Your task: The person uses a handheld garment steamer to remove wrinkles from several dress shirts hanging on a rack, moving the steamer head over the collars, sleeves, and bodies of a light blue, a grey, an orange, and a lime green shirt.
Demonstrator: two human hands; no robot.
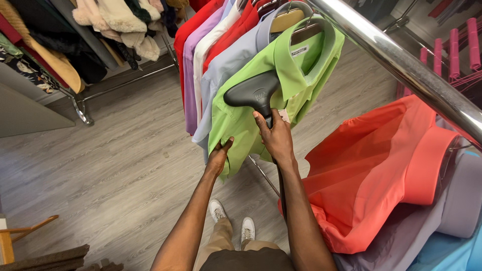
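A lime green shirt (pixel 281 70) hangs on a wooden hanger at the front of a row of shirts. My right hand (pixel 275 136) grips the handle of a black garment steamer head (pixel 251 93), which is pressed against the shirt's front below the collar. My left hand (pixel 219 155) pinches the shirt's lower hem and pulls it taut. A dark hose runs down from the steamer along my right forearm.
A chrome rail (pixel 401 65) crosses the upper right. Behind the green shirt hang pale blue, red, white, lilac and red shirts (pixel 206 45). An orange shirt (pixel 381 165) hangs at right over grey and blue ones. Another rack of coats (pixel 100 30) stands at upper left on grey wood flooring.
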